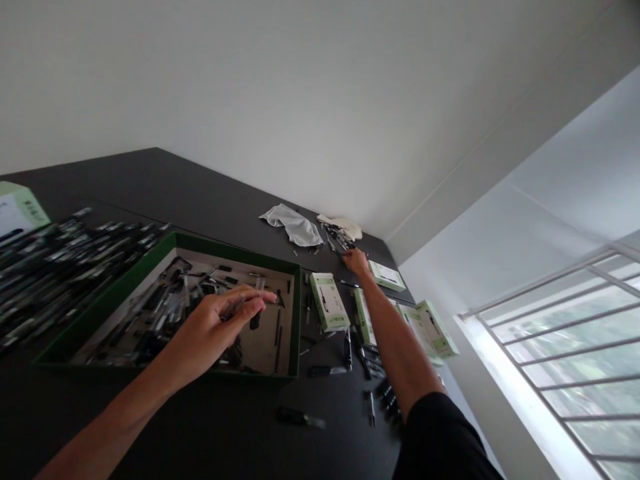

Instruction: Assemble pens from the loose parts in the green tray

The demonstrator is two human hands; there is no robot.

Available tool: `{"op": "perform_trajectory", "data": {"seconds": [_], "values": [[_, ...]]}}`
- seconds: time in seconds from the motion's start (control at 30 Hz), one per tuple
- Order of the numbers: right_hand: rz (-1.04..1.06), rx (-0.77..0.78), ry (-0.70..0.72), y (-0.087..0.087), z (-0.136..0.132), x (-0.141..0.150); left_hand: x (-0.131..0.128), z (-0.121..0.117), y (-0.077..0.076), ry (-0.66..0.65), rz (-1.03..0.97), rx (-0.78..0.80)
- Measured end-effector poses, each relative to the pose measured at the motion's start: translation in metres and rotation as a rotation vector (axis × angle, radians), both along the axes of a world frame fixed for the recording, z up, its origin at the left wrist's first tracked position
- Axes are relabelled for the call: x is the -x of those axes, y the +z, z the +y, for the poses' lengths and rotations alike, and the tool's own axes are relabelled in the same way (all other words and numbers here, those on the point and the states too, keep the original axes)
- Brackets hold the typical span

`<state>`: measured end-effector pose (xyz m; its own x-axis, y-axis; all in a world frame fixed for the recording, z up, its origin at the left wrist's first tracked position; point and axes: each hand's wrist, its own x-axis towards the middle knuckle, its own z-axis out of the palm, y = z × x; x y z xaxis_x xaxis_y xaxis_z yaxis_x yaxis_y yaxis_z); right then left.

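Note:
Over a green-rimmed box lid (pixel 299 320) full of loose pen parts (pixel 165 303) is my left hand (pixel 225 320). Its thumb and fingers are closed on a clear plastic pen part (pixel 260 284), partly hidden and blurred. My right hand (pixel 356 261) reaches far across the table to a small pile of pen parts (pixel 341 237) lying by an off-white bag (pixel 350 227). Its fingers are bent together at the pile's near edge, and what they pinch is too small to make out.
Many black pens (pixel 65 267) lie heaped left of the lid, near a green-and-white box (pixel 23 207). More pen boxes (pixel 330 303) stand right of the lid, with loose pens (pixel 327 371) around them. A crumpled pale plastic bag (pixel 294 225) lies by the wall. A barred window (pixel 590 360) is at right.

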<state>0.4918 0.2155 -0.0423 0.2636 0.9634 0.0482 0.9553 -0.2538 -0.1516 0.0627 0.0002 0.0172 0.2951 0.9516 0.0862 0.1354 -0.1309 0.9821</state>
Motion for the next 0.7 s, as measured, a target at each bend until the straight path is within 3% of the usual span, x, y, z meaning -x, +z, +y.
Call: {"op": "perform_trajectory", "data": {"seconds": [0.3, 0.57, 0.7], "values": [[0.092, -0.055, 0.073, 0.019, -0.013, 0.003, 0.001, 0.0, 0.003, 0.013, 0.031, -0.02], [0.199, -0.185, 0.226, 0.069, -0.032, 0.017, 0.001, 0.001, 0.0, -0.023, 0.022, -0.028], [0.287, -0.309, 0.375, 0.096, -0.052, 0.051, 0.001, -0.002, 0.006, -0.017, 0.043, -0.079]]}}
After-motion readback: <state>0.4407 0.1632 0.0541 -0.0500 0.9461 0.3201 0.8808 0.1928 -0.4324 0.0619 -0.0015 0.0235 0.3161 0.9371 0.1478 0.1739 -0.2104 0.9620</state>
